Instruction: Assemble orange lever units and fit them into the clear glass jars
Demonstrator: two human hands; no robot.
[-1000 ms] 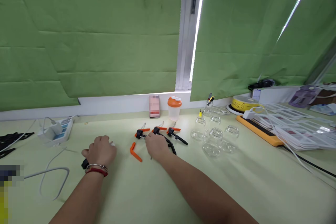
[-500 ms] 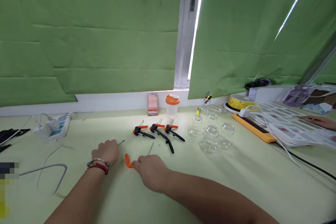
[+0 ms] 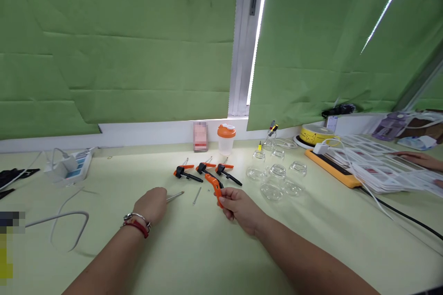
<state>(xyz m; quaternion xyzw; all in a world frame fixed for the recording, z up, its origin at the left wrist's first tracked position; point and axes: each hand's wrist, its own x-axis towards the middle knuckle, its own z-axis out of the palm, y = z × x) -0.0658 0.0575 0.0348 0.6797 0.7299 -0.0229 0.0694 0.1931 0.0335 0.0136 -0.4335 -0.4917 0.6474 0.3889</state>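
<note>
My right hand (image 3: pixel 240 207) pinches a curved orange piece (image 3: pixel 215 188), held up in front of the middle black-and-orange clamp. My left hand (image 3: pixel 152 205) is closed round a screwdriver (image 3: pixel 175 196), whose metal shaft points right; its handle is hidden in the fist. Between my hands a thin metal pin (image 3: pixel 197 196) lies on the table, with a tiny part (image 3: pixel 208 190) beside it. Behind are a left clamp (image 3: pixel 187 174), a middle clamp (image 3: pixel 204 167) partly covered by the orange piece, and a right clamp (image 3: pixel 228 174).
Several glass jars (image 3: pixel 277 179) stand right of the clamps. An orange-lidded cup (image 3: pixel 226 140) and a pink box (image 3: pixel 200 137) are by the wall. A power strip (image 3: pixel 332 168) and a person's hand (image 3: pixel 415 159) are at right; white cables (image 3: pixel 74 215) lie left.
My right hand has picked up the orange piece from the table and carried it right and up. My left hand has shifted right with the screwdriver, showing more of its shaft.
</note>
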